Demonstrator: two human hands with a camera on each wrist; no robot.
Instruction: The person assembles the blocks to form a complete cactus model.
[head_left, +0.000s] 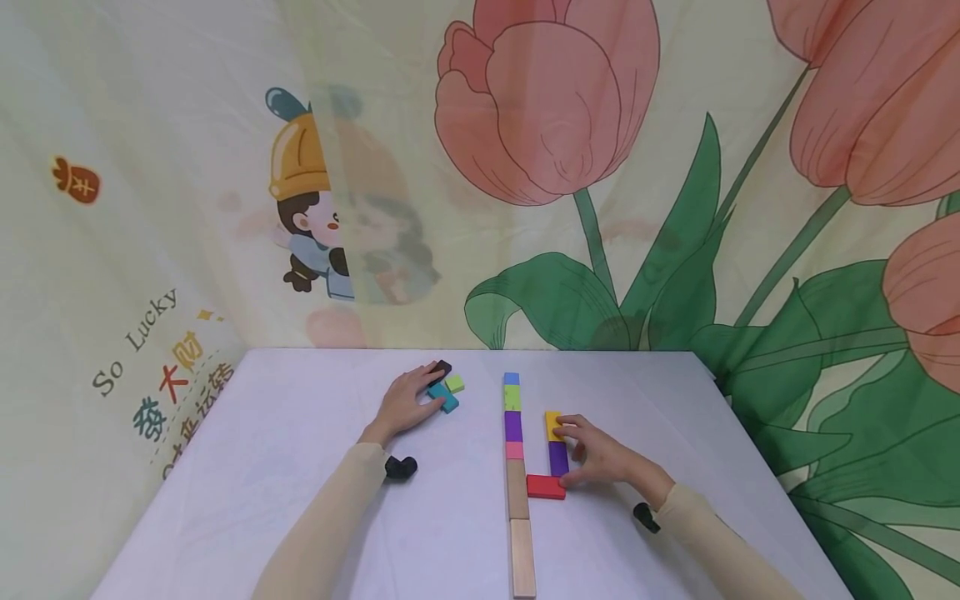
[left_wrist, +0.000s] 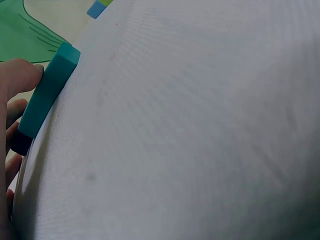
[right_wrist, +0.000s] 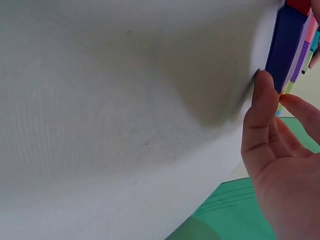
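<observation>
My left hand (head_left: 405, 404) is at the back left of the table, its fingertips over a black block (head_left: 445, 367) and its thumb at a teal block (left_wrist: 51, 90). A light green block (head_left: 454, 383) lies between those two. My right hand (head_left: 600, 454) is right of the middle, fingers spread from thumb. Its fingertips touch a yellow block (head_left: 552, 425), and its thumb is at the end of a red block (head_left: 546, 487). Between them lies a purple block (right_wrist: 286, 42), end to end with the yellow one. The red block lies crosswise at the near end.
A straight line of blocks runs down the table between the hands: blue (head_left: 512, 378), green (head_left: 512, 397), purple (head_left: 513, 426), pink (head_left: 513, 450) and two plain wooden blocks (head_left: 517, 492). The red block meets this line's side. A printed cloth (head_left: 390, 167) hangs behind the white table (head_left: 300, 467).
</observation>
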